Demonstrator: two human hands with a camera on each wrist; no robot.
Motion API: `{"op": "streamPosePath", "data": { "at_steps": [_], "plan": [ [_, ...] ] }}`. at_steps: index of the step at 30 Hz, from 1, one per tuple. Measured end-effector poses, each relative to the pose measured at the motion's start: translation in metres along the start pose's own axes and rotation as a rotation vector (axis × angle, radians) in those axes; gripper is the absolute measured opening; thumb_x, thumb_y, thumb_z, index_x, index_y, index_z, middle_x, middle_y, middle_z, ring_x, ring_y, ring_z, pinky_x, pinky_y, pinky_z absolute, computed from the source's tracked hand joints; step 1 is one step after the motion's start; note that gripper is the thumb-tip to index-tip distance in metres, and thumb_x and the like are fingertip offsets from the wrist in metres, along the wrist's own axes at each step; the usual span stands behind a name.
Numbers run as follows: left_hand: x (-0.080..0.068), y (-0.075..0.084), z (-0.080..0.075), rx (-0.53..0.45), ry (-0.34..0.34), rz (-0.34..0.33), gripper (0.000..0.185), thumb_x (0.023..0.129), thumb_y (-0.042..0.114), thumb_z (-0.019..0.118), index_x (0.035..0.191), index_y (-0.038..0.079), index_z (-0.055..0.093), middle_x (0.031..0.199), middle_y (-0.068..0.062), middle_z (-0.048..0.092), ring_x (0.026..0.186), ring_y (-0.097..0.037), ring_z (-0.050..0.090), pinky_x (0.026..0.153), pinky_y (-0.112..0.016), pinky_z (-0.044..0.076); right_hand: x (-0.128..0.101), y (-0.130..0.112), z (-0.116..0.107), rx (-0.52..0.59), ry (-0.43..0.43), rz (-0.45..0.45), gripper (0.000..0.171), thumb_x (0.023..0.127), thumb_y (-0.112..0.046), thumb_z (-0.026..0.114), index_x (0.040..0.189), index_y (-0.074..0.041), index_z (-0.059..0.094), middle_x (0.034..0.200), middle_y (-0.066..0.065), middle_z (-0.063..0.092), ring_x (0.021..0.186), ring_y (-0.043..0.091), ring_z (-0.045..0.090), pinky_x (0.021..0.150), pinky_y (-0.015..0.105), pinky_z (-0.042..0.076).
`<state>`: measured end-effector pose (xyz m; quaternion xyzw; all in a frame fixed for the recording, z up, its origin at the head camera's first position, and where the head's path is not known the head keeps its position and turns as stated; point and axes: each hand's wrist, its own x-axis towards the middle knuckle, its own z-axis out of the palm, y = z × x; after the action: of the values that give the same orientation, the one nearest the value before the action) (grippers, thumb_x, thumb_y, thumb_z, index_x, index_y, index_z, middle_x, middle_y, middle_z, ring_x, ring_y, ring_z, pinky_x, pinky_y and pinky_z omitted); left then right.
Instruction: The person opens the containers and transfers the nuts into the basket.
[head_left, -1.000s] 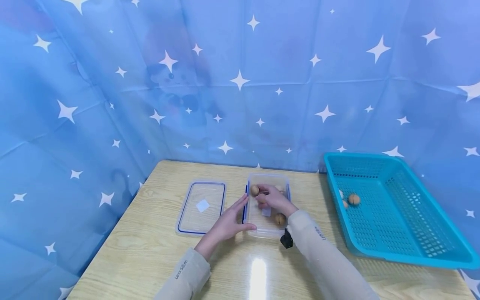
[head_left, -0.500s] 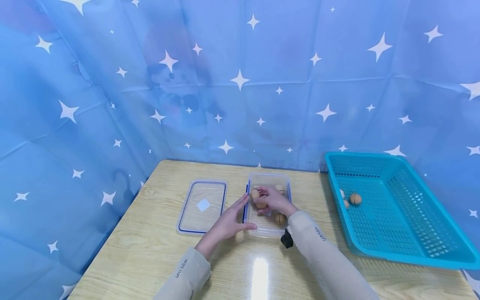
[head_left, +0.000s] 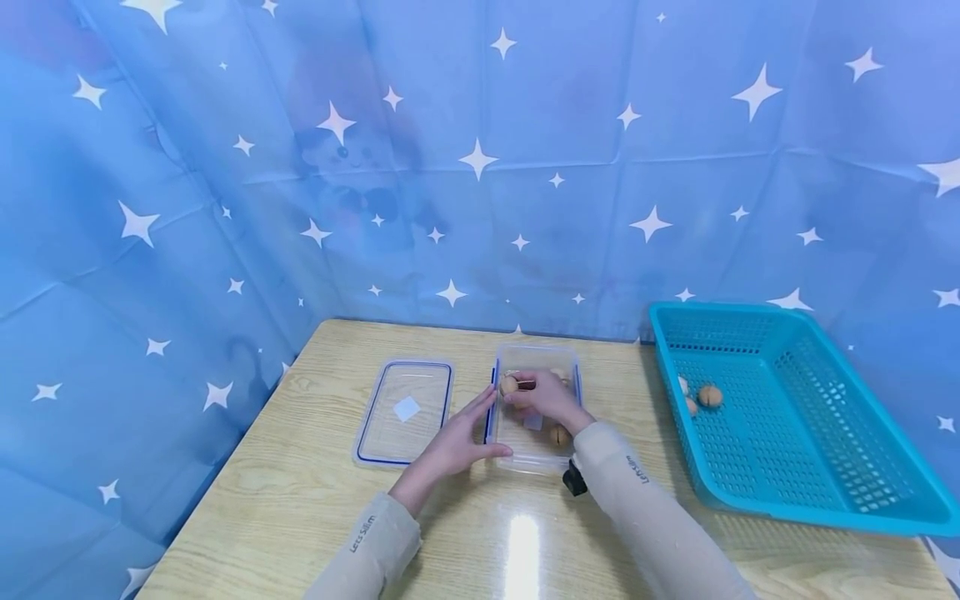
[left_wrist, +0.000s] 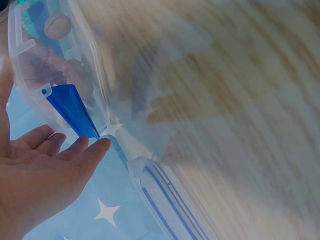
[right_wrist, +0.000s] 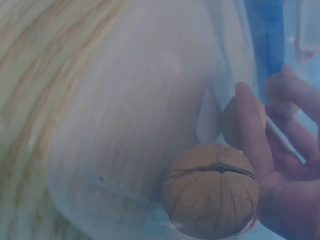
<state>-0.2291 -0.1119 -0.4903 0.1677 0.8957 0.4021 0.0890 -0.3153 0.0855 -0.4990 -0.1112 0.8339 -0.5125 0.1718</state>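
A clear plastic box [head_left: 525,462] with blue latches stands at the middle of the table. My right hand [head_left: 550,395] reaches into it and pinches a walnut [head_left: 508,386] near the left wall. A thin pale strip [right_wrist: 287,141] shows between that hand's fingers in the right wrist view. Behind a fingertip there sits another walnut [right_wrist: 230,122], partly hidden. One more walnut [right_wrist: 212,190], with a dark crack across it, lies in the box close to the wrist. My left hand [head_left: 459,442] rests against the box's left side, its fingers extended along the blue latch [left_wrist: 72,110].
Left of the box lies its clear lid [head_left: 405,442], edged with a blue seal. A turquoise basket [head_left: 795,450] stands on the right, with a walnut [head_left: 709,396] and other small pieces at its left side. A starry blue curtain [head_left: 480,208] hangs behind the wooden table [head_left: 270,483].
The pinched walnut dips slightly, then rises a little as the right hand's fingers shift. My left hand stays against the box.
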Motion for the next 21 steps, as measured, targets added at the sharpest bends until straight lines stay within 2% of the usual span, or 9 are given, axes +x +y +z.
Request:
{"op": "streamPosePath", "data": {
  "at_steps": [2,7,10,15,21],
  "plan": [
    [0.0001,-0.0001,0.0005,0.001,-0.002,-0.001,0.092,0.085,0.039,0.077,0.158,0.013,0.027,0.168,0.000,0.016,0.153,-0.033,0.024,0.124,-0.054,0.027,-0.0007,-0.0006,0.0003,0.029,0.002,0.005,0.058,0.093,-0.019,0.072,0.142,0.003,0.050,0.137,0.028,0.058,0.103,0.034,0.072,0.081,0.039,0.064],
    [-0.0001,-0.0008,0.0020,-0.001,-0.001,0.000,0.093,0.085,0.038,0.078,0.158,0.012,0.027,0.168,-0.003,0.017,0.152,-0.034,0.024,0.123,-0.054,0.028,-0.0028,-0.0024,0.0004,-0.028,0.071,-0.032,0.054,0.091,-0.019,0.073,0.140,-0.003,0.056,0.131,0.025,0.063,0.094,0.026,0.074,0.079,0.034,0.064],
    [0.0000,-0.0013,0.0024,-0.001,0.001,0.002,0.092,0.085,0.037,0.078,0.158,0.011,0.027,0.168,-0.004,0.017,0.152,-0.034,0.024,0.123,-0.054,0.027,-0.0035,-0.0035,0.0001,-0.014,0.102,-0.045,0.054,0.091,-0.018,0.074,0.140,-0.004,0.057,0.131,0.025,0.063,0.092,0.027,0.074,0.078,0.034,0.064],
    [0.0009,-0.0019,0.0022,-0.005,0.006,0.002,0.092,0.086,0.036,0.078,0.158,0.012,0.027,0.168,-0.003,0.017,0.153,-0.033,0.024,0.124,-0.054,0.027,-0.0020,-0.0042,-0.0004,0.044,0.111,-0.072,0.054,0.091,-0.013,0.073,0.141,-0.007,0.055,0.134,0.022,0.061,0.106,0.032,0.069,0.079,0.034,0.064],
    [0.0014,-0.0013,0.0010,0.000,0.009,-0.003,0.093,0.085,0.036,0.079,0.158,0.013,0.027,0.168,-0.004,0.017,0.153,-0.034,0.024,0.124,-0.054,0.027,0.0006,-0.0023,-0.0022,0.005,0.123,-0.148,0.050,0.092,-0.015,0.072,0.140,-0.017,0.058,0.133,0.017,0.062,0.116,0.033,0.063,0.088,0.038,0.062]
  ]
}}
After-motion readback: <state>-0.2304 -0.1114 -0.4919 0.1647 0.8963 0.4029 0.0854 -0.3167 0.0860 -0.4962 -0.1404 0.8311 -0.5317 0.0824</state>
